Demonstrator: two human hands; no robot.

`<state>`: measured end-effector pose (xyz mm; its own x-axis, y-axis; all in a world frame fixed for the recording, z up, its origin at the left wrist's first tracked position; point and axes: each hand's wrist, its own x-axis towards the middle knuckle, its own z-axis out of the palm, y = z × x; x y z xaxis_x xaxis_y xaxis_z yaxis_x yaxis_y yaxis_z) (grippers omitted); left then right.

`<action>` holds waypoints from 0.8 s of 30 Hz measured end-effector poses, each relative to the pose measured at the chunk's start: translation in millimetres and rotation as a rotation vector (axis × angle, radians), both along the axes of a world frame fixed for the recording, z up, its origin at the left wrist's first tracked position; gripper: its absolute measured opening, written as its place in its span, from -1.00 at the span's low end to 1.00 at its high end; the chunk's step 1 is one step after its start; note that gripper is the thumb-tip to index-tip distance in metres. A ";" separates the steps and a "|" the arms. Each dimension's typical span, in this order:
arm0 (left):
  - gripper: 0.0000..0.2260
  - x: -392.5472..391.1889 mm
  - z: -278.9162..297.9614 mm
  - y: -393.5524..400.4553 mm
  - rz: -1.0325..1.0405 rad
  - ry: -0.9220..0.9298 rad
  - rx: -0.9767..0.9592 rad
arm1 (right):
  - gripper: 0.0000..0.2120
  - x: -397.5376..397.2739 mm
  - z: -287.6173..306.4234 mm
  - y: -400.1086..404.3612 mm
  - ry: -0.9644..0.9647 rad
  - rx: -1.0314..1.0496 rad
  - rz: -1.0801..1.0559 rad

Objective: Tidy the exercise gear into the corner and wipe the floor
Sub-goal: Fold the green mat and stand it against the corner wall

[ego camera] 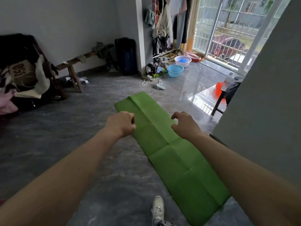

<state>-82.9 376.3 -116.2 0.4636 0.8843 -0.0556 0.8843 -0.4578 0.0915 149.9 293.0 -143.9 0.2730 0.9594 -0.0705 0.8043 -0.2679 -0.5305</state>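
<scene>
Grey marbled tile floor (104, 160), glossy enough near the barred balcony door (228, 35) to mirror the daylight. The long green foam exercise mat (177, 162) with fold creases lies flat on it, running from just beyond the fingers back past the person's white sneaker (158, 207). The left hand (121, 123) hangs over the mat's left edge with fingers curled in and nothing visibly held; the right hand (184, 124) hovers over the right edge, fingers bent and slightly spread, also empty. It looks like they're lining up to fold the mat along those creases. Past the fingertips sit a light blue plastic basin (175, 70) and a white basin (182, 60), then hanging clothes (162, 26). Far left of the fingers there's a dark wooden bench (76, 61) against the wall.
</scene>
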 end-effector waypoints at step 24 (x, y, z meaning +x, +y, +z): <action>-0.87 55.2 -4.9 293.8 0.058 0.079 -0.104 | -0.67 70.2 -24.2 298.0 0.177 -0.090 -0.078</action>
<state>-27.8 670.1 -121.1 0.4023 0.8970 -0.1829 0.9154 -0.3973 0.0648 220.1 591.1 -168.1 0.3222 0.9235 -0.2083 0.6755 -0.3784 -0.6329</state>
